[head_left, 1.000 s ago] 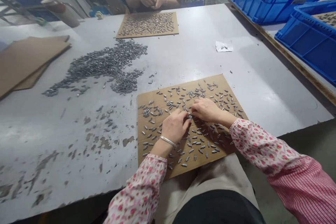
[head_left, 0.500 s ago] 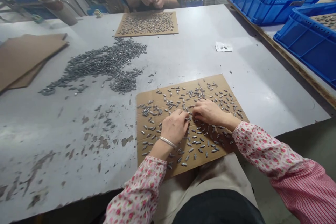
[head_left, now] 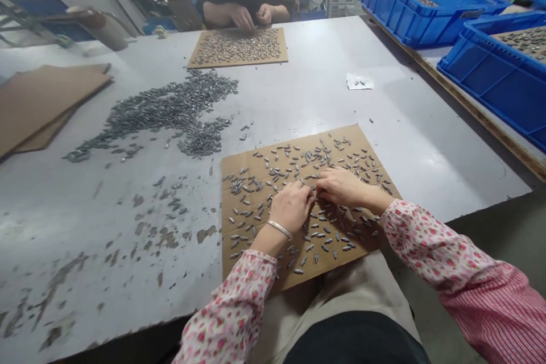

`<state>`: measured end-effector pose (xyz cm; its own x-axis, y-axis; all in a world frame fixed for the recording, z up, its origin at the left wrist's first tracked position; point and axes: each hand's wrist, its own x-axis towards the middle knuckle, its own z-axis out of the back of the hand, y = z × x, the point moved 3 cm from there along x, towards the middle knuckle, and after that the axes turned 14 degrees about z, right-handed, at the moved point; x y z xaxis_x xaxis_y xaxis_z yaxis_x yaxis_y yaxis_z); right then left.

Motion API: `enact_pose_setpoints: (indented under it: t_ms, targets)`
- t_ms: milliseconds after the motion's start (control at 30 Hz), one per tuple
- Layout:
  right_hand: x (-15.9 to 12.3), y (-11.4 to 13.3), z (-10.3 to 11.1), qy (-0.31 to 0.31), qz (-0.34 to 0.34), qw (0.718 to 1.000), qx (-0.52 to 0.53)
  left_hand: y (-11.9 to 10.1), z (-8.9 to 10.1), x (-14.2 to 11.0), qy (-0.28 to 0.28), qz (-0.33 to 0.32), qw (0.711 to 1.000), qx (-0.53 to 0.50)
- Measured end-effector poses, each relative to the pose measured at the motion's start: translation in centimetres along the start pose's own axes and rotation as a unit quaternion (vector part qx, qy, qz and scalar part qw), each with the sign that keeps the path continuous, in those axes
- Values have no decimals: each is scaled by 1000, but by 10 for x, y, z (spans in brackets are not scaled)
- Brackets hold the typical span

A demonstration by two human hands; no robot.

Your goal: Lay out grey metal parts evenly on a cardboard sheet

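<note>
A cardboard sheet (head_left: pixel 256 151) lies at the table's near edge, partly over my lap, with many small grey metal pieces (head_left: pixel 326 242), spindle-shaped, spread across it. Over its middle, my left hand (head_left: pixel 290 205), with a bracelet at the wrist, has its fingers curled down and pressed together. My right hand (head_left: pixel 339 186) is close beside it on the right, thumb and fingers pinched low at the cardboard. The fingertips nearly meet among the pieces. Whatever either hand pinches is hidden by the fingers.
A large heap of the same pieces (head_left: pixel 162 105) lies on the white table (head_left: pixel 307 91) to the left. Stacked cardboard sheets (head_left: pixel 46 96) are at far left. Across the table a co-worker's hands (head_left: pixel 243 18) hover over another covered sheet (head_left: pixel 239 62). Blue crates (head_left: pixel 426 17) stand at right.
My left hand has moved slightly right, closer to my right hand, which stays nearly in place. The co-worker's hand has lowered toward the far sheet. The view has tilted slightly.
</note>
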<state>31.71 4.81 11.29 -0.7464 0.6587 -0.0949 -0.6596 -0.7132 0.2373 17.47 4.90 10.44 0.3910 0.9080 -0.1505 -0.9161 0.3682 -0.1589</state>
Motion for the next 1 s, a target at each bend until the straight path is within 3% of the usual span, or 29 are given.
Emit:
enact_pose_setpoints:
  t_ms: [167, 333, 533, 767, 900, 1000]
  targets:
    - [3, 0, 0, -1, -29, 1000, 7, 4, 0, 2, -34, 38, 999, -15]
    - [3, -6, -4, -50, -45, 997, 25, 11, 5, 9, -43, 71, 995, -62]
    - [0, -20, -3, -108, -95, 987, 66, 3, 7, 22, -23, 32, 999, 28]
    - [12, -16, -9, -78, -75, 994, 23, 0, 0, 24, -105, -7, 991, 77]
    - [19, -10, -9, -56, -57, 997, -3, 18, -9, 16, -93, 3, 996, 7]
    - [22, -9, -7, -47, -44, 998, -8, 37, -5, 8, -83, 30, 994, -60]
